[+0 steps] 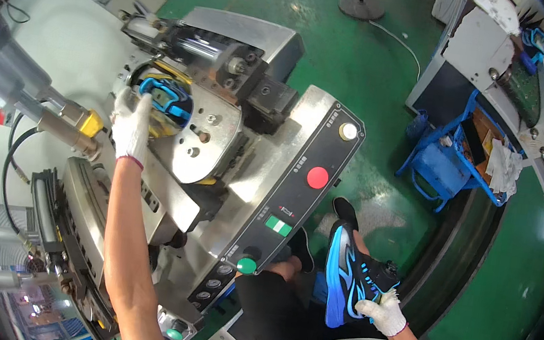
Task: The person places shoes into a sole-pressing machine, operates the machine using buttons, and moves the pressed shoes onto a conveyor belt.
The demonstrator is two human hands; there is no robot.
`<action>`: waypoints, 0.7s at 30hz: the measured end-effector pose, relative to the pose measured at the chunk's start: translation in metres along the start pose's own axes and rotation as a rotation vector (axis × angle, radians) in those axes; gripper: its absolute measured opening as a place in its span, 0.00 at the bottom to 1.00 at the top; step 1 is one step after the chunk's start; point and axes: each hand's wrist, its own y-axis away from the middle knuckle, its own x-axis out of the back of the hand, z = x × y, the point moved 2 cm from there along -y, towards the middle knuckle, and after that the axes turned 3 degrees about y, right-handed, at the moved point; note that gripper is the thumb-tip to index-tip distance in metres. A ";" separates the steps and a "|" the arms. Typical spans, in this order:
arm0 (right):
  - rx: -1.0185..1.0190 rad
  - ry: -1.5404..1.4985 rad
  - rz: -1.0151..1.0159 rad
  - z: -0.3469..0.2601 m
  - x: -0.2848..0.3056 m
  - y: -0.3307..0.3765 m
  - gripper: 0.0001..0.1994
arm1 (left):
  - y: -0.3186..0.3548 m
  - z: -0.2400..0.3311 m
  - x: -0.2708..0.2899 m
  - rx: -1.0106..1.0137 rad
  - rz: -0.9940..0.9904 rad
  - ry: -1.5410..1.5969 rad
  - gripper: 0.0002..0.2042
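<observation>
My right hand (385, 313), in a white knit glove, grips a black sneaker (362, 276) with blue-to-purple sole and bright blue trim. The sneaker is held low at the right of my lap, sole turned left, with a round black piece at its opening. My left arm stretches up to the machine (212, 132). There my gloved left hand (131, 124) has its fingers apart at the rim of the round opening. Beside the fingertips, a black and bright-blue shoe-like piece (166, 99) sits inside that opening; its lower part is hidden.
A slanted control panel (296, 193) with red, white and green buttons runs along the machine's right side. Metal cylinders and hoses (31, 86) crowd the left. At right stand a blue chair (445, 167) with a tray of cloths and a conveyor (519, 92).
</observation>
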 end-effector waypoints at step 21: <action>0.238 -0.231 0.215 -0.047 -0.030 0.016 0.34 | 0.153 0.107 0.122 -0.437 0.472 0.705 0.12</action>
